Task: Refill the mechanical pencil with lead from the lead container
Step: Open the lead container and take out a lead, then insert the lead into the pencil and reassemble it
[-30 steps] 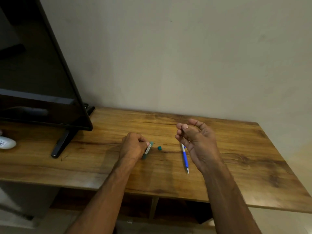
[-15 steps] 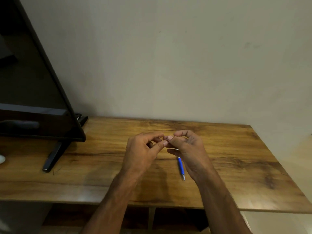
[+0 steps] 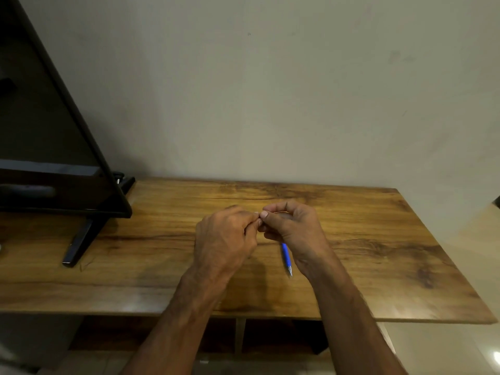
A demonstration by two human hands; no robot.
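My left hand [image 3: 224, 239] is curled shut above the middle of the wooden table [image 3: 378, 253]. The lead container it held a second ago is hidden inside the fist. My right hand [image 3: 295, 228] has thumb and forefinger pinched together, touching the left hand's fingertips. Whatever sits between them is too small to see. The blue mechanical pencil [image 3: 285, 257] lies on the table under my right wrist, its metal tip pointing toward me and its upper end covered by the hand. The small teal cap is not in sight.
A black television [image 3: 40, 158] stands at the left on a dark foot [image 3: 78, 242]. A plain wall rises behind the table. The table's front edge runs just under my forearms, with open shelving below.
My left hand lifted the lead container off the table and my right hand came in to meet it. The fingertips now touch. The pencil has not moved.
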